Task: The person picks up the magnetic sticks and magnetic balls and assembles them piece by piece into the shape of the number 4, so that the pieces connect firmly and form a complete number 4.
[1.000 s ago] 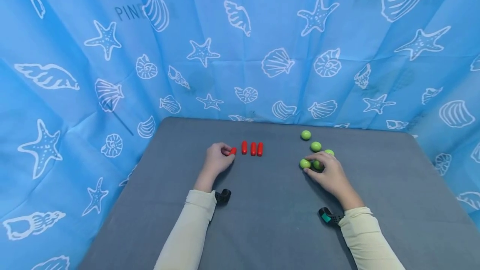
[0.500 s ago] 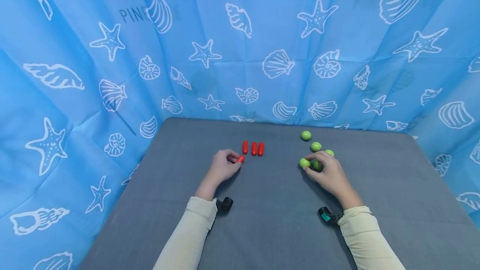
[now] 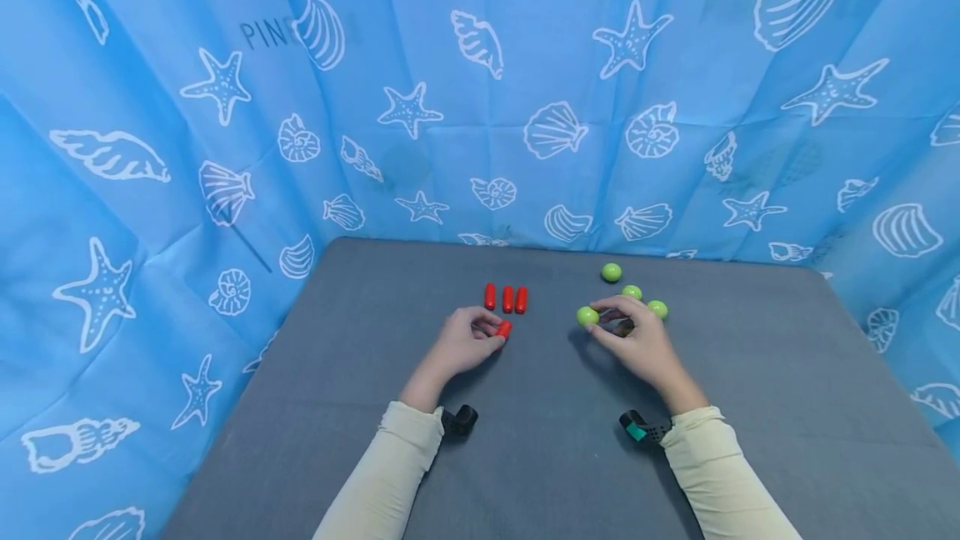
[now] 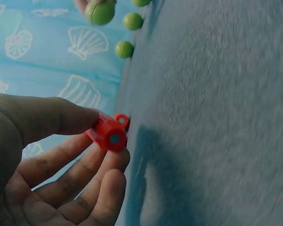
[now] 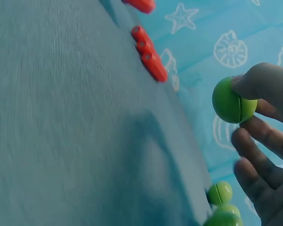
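2 cream sleeves (image 3: 384, 473), black wrist cameras (image 3: 465, 420), green patch (image 3: 636, 432) on right one, bare hands (image 3: 463, 346)

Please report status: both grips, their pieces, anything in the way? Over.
Left grip pinches red piece. Right grip pinches green ball, raised above table. No obstacle seen between grips; three red pieces farther back.

From the middle of the table (image 3: 551, 457), has three cylinders (image 3: 508, 299) at eleven o'clock, loose balls (image 3: 632, 292) at one, curtain (image 3: 517, 182) behind at twelve. Holds fourth cylinder (image 3: 504, 330) in left hand (image 3: 461, 342), six o'clock from the three; another ball (image 3: 587, 316) in right hand (image 3: 647, 344), eight from the loose ones.
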`<state>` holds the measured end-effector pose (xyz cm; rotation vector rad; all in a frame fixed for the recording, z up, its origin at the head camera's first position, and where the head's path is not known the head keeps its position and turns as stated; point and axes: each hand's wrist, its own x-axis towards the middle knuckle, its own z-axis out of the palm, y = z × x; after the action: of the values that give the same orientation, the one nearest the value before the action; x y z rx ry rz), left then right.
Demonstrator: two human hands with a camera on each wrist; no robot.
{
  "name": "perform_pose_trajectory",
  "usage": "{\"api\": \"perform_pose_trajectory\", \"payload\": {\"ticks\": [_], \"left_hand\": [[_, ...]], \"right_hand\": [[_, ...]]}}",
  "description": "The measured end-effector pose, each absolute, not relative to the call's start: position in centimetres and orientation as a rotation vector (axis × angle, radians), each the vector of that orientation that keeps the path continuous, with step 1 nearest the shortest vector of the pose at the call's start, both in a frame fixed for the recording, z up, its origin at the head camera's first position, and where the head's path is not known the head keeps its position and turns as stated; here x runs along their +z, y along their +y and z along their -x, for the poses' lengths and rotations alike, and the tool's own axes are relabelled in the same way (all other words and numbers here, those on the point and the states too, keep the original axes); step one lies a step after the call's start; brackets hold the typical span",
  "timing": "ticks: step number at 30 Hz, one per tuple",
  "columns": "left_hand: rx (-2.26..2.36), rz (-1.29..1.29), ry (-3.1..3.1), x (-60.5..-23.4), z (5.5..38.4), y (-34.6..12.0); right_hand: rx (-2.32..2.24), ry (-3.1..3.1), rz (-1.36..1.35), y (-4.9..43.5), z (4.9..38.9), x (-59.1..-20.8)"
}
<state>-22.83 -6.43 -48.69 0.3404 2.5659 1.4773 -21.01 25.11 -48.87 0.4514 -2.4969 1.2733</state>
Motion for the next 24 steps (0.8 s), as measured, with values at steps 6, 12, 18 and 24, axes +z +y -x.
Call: {"api": "perform_pose_trajectory", "payload": {"ticks": [6,12,18,24], "left_hand": [[1.544,-0.381,2.461,-49.0,22.5,-5.5],[1.626,-0.380,2.361,-49.0,22.4,-4.7],[1.648,-0.361,2.276,-49.5,22.4,-4.3],[1.706,-0.349,2.174,-50.0,22.4,-4.1]], "right_hand": [[1.521,-2.461,-0.451,23.4,21.1,-49.0],[1.655,-2.464,-0.435,21.7,21.2,-49.5],[1.723,-2.449,-0.446,20.5,21.5,-50.1],[1.804,-2.419,-0.457,19.8,21.4,-50.5]]}}
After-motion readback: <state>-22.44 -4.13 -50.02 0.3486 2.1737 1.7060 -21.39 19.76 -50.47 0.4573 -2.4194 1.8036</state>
